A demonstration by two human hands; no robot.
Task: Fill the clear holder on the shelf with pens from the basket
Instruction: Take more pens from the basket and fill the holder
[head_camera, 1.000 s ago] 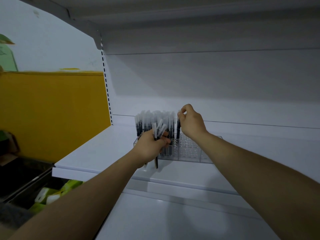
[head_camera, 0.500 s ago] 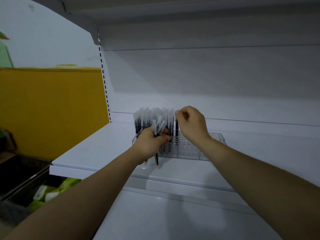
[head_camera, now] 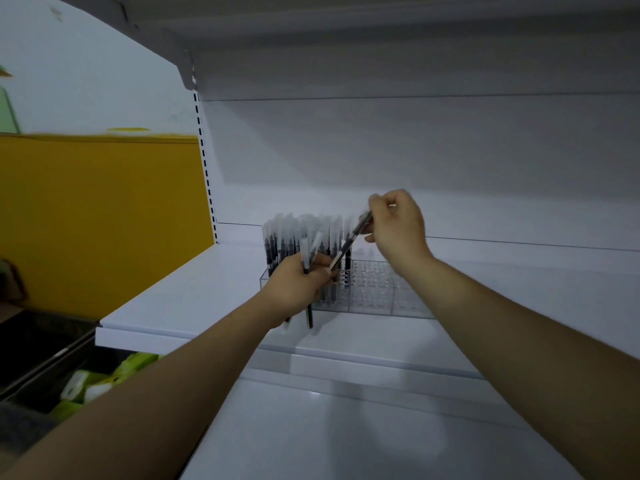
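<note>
While the left hand [head_camera: 298,284] grips spare pens [head_camera: 306,254] in front of the clear holder [head_camera: 377,296] at frame centre, the right hand [head_camera: 398,232], pinching one tilted pen [head_camera: 348,245], should straighten it over an empty hole.

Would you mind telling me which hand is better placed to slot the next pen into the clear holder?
The right hand: it pinches a tilted pen by its top, near the empty holes of the clear holder. The left hand grips the spare pens.
</note>
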